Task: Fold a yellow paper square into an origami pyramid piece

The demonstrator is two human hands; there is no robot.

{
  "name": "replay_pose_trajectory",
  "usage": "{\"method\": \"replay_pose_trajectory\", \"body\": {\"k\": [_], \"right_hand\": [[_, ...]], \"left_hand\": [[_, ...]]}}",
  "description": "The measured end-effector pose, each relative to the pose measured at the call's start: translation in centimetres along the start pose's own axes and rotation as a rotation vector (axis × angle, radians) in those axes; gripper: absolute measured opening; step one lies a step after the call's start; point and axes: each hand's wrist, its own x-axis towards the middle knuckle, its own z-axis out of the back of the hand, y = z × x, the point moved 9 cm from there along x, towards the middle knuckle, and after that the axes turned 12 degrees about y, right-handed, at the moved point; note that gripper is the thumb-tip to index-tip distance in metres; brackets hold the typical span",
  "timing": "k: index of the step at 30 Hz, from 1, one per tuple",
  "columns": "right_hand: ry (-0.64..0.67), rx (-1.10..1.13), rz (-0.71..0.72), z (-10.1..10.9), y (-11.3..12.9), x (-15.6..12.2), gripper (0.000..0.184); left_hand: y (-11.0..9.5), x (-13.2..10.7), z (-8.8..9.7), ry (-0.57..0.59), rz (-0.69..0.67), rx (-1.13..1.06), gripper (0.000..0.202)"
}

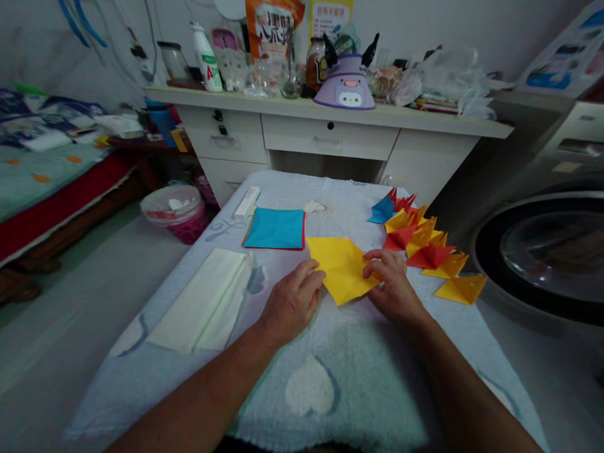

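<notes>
Head camera gives me both hands low on the table. My left hand (290, 304) lies palm down and loosely spread, gripping nothing, its fingertips pressing the left edge of the yellow paper (341, 265). My right hand (392, 286) is curled over the sheet's right corner, thumb and fingers close together. I cannot tell whether it pinches the edge or only bears down on it.

I judge this to be a fold being set: the left hand pins the sheet while the right works the corner. The next move would call for matching edges before running a fingertip along the crease, with the left hand keeping the sheet from sliding on the soft towel (339, 385).

The paper is bright yellow and lies flat between my hands, turned like a diamond, with crease lines across it and one flap already doubled over.

Just right of it runs a row of folded pieces (428, 248) in yellow, red and blue. Beyond it lies a blue sheet stack (276, 227), and to the left a white folded cloth (205, 307).
</notes>
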Motion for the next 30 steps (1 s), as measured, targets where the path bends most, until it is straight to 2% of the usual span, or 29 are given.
{"method": "replay_pose_trajectory", "body": {"k": [5, 10, 13, 18, 24, 30], "right_hand": [[0.098, -0.102, 0.022, -1.2, 0.7, 0.1, 0.021], [0.186, -0.144, -0.007, -2.5, 1.3, 0.2, 0.019], [0.22, -0.142, 0.0, -3.0, 1.8, 0.2, 0.019], [0.263, -0.13, 0.032, -3.4, 2.2, 0.2, 0.023], [0.232, -0.046, 0.031, -2.8, 0.4, 0.0, 0.034], [0.213, 0.046, 0.046, -2.1, -0.5, 0.0, 0.018]], "left_hand": [[1.3, 0.3, -1.4, 0.126, 0.075, -0.185, 0.054], [1.6, 0.3, -1.5, 0.156, 0.088, -0.211, 0.059], [0.7, 0.2, -0.5, 0.118, 0.01, -0.131, 0.045], [-1.0, 0.2, 0.0, 0.118, -0.111, -0.026, 0.005], [-0.2, 0.4, -0.6, 0.177, -0.04, 0.005, 0.006], [0.6, 0.3, -0.9, 0.242, 0.026, -0.007, 0.006]]}}
